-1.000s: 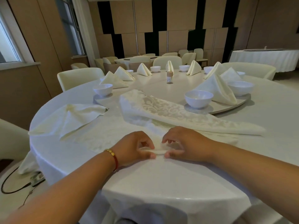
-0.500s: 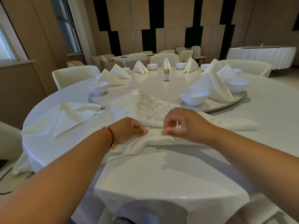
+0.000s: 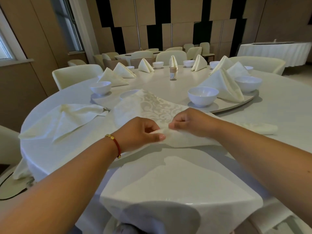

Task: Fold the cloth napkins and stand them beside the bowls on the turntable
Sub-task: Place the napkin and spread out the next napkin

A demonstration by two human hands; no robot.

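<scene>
A cream damask napkin (image 3: pixel 157 107) lies partly folded on the table in front of me, its far part draped over the turntable (image 3: pixel 236 106) rim. My left hand (image 3: pixel 140 130) and my right hand (image 3: pixel 190 123) both pinch its near corner, lifted a little off the tablecloth, fingertips almost touching. Several white bowls stand on the turntable, the nearest bowl (image 3: pixel 203 96) right of the napkin, another bowl (image 3: pixel 100 87) at the left. Folded napkins stand beside the bowls, one standing napkin (image 3: pixel 224 86) at the right. A third bowl (image 3: pixel 128 94) is half hidden behind the napkin.
A loose unfolded napkin (image 3: pixel 64 119) lies on the table at the left. A small brown bottle (image 3: pixel 173 73) stands at the turntable's middle. Cream chairs ring the table, one chair (image 3: pixel 76 76) at the far left. Another clothed table (image 3: pixel 273 52) stands at the back right.
Both hands have raised the napkin's near corner off the table and carried it away from me over the folded band. The view has tilted as my head moved.
</scene>
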